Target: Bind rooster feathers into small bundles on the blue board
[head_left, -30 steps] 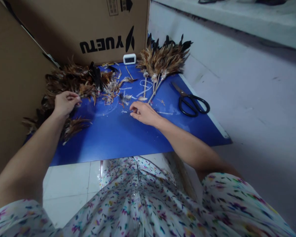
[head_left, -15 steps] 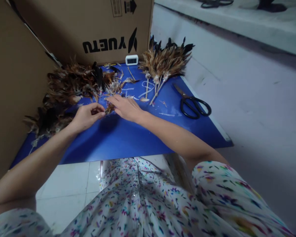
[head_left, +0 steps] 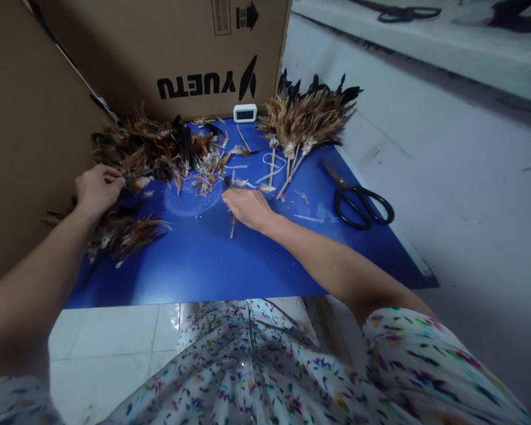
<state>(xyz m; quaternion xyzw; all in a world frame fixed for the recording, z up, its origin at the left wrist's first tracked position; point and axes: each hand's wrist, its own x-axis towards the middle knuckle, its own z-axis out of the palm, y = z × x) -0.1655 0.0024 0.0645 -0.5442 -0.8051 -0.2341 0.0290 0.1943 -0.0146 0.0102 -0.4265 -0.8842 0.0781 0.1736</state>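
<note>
Feather sticks (head_left: 287,159), perhaps three; one scissors (head_left: 358,198)

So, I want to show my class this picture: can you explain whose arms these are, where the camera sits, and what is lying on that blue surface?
The camera is worn on a person's head and looks down at their own two bare arms; no machine is involved. The left hand reaches into a pile of brown feathers. The right hand presses on a thin stick; whether its grip closes on it cannot be told. Both rest on a blue board. Further back lie finished feather bundles on sticks, black scissors, a small white timer and a cardboard box.
</note>
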